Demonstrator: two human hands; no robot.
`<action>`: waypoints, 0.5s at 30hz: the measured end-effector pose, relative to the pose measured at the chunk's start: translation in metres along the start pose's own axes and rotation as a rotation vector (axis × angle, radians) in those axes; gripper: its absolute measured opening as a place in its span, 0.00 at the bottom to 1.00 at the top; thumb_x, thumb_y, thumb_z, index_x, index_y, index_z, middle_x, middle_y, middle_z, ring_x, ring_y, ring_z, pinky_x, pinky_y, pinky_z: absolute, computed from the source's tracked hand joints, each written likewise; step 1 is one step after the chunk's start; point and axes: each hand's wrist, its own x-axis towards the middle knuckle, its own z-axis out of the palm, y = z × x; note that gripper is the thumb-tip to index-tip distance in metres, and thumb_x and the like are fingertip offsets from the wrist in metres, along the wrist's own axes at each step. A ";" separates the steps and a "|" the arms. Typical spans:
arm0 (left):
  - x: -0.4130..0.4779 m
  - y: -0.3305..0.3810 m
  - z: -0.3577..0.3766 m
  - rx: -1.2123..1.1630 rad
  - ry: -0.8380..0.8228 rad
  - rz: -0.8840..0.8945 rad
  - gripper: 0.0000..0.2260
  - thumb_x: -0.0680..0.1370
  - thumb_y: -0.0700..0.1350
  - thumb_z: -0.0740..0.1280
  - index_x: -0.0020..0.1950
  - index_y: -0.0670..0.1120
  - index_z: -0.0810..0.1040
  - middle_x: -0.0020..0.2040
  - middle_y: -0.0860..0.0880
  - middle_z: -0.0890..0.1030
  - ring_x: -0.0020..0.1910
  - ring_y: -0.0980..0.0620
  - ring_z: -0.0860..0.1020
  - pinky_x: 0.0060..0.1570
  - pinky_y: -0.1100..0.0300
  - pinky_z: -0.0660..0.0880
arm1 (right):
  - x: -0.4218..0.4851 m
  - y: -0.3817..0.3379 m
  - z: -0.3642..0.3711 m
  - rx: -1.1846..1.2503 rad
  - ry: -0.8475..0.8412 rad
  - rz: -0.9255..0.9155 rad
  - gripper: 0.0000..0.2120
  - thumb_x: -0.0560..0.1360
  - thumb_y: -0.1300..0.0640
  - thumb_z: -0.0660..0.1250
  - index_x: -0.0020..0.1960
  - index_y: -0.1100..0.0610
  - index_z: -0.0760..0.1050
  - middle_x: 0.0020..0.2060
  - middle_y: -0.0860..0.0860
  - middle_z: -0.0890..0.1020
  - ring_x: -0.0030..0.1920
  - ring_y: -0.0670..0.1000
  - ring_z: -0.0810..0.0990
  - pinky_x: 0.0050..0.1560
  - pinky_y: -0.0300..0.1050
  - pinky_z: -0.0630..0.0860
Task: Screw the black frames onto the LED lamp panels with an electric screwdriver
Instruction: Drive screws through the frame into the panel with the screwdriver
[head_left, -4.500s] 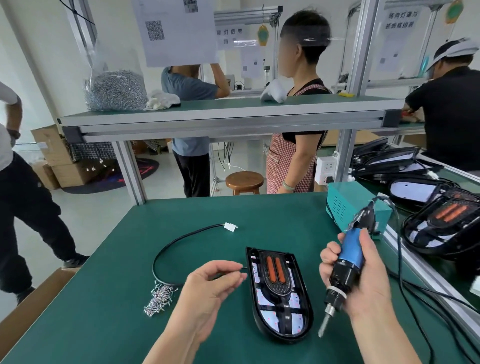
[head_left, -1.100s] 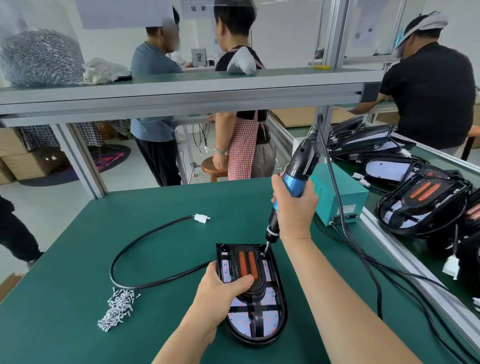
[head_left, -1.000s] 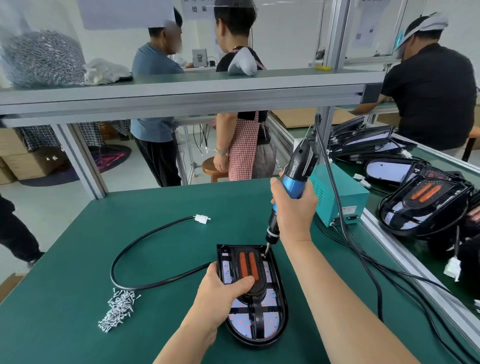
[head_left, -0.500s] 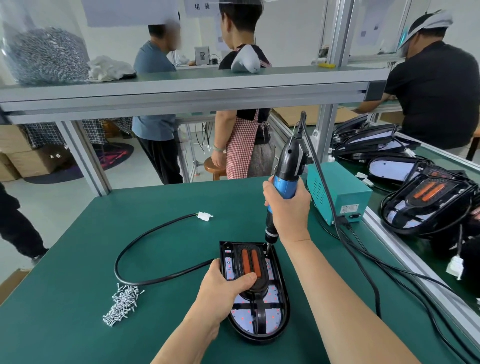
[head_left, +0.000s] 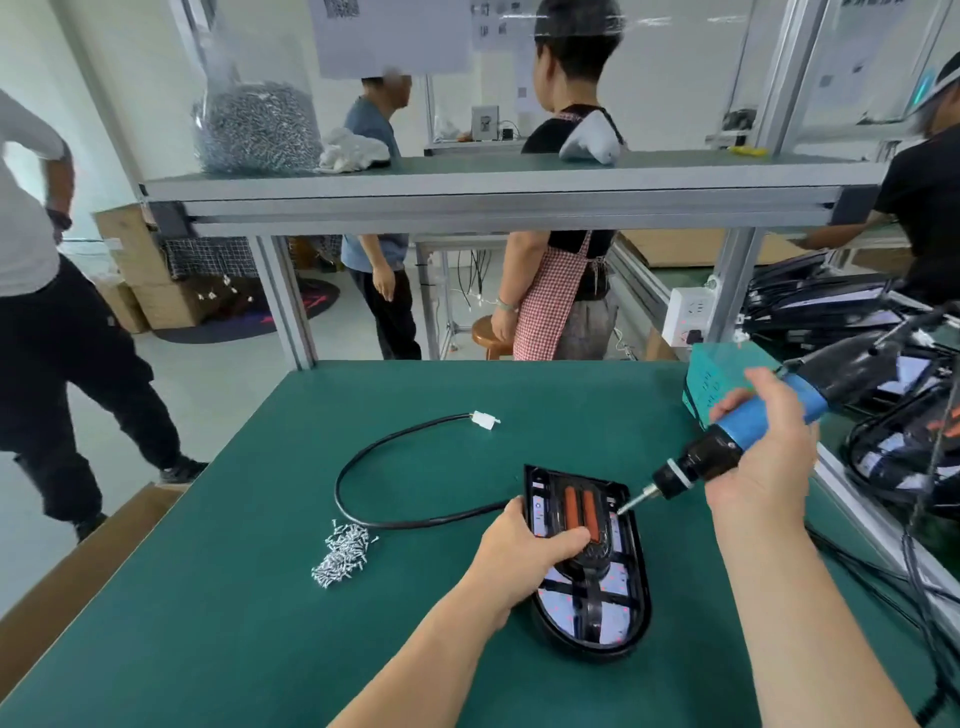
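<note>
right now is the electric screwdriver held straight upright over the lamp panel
No, the electric screwdriver in the right hand leans far to the right, its bit slanting down toward the lamp panel's far corner.

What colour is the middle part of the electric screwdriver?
Blue, on the electric screwdriver in the right hand; head view.

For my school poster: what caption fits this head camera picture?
Left hand steadies an LED lamp panel while the right hand angles an electric screwdriver at its black frame.
</note>
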 end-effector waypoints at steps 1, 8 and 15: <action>-0.004 0.000 -0.003 0.010 0.014 -0.006 0.27 0.69 0.63 0.74 0.64 0.53 0.76 0.60 0.58 0.82 0.61 0.53 0.80 0.62 0.58 0.74 | -0.006 0.005 -0.008 0.008 0.031 0.050 0.11 0.73 0.58 0.72 0.50 0.55 0.70 0.28 0.47 0.75 0.29 0.47 0.74 0.34 0.38 0.74; -0.028 -0.019 -0.055 0.286 0.656 0.166 0.06 0.80 0.48 0.66 0.43 0.55 0.79 0.37 0.58 0.81 0.40 0.57 0.78 0.34 0.72 0.67 | -0.026 0.025 -0.051 0.053 0.070 0.225 0.05 0.75 0.53 0.70 0.43 0.52 0.75 0.31 0.46 0.75 0.31 0.46 0.74 0.38 0.38 0.70; -0.024 -0.040 -0.180 0.354 0.900 -0.194 0.06 0.77 0.41 0.66 0.41 0.49 0.79 0.42 0.49 0.82 0.41 0.45 0.78 0.44 0.55 0.77 | -0.032 0.028 -0.053 0.094 0.035 0.238 0.06 0.77 0.50 0.68 0.43 0.51 0.75 0.33 0.45 0.75 0.32 0.46 0.75 0.38 0.39 0.70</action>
